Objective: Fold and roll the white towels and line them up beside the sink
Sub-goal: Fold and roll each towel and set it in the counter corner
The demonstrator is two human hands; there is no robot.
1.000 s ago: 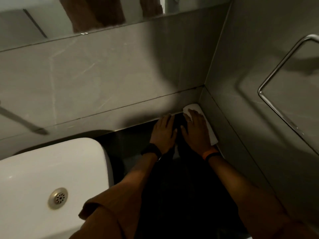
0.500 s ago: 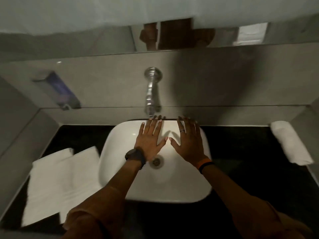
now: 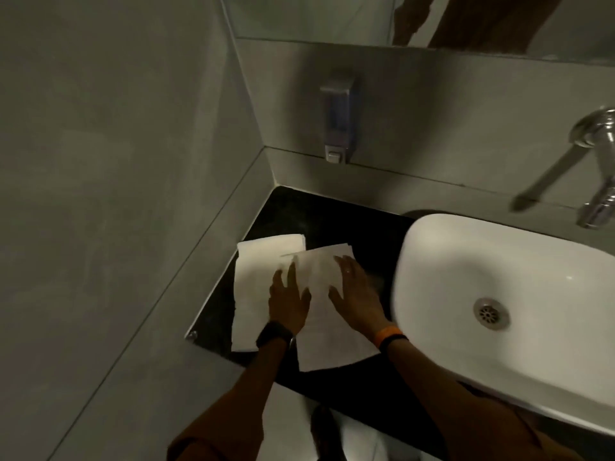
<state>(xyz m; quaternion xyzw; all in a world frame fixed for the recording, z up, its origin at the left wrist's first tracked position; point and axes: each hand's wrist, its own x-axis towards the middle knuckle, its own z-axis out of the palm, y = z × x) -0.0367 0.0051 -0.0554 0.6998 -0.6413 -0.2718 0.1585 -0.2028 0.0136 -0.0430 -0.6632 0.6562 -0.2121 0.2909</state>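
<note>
Cloth towels (matt); glossy sink; chrome tap.

Head view, downward onto countertop

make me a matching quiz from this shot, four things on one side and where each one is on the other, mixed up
Things:
1. soap dispenser
2. left hand
3. sink
4. towel nearest the side wall

Places:
A. flat on the black counter, partly under the other towel
B. mounted on the back wall
C. right of both towels
D. resting on the upper towel, beside the right hand

Pairs: 1-B, 2-D, 3-C, 4-A
</note>
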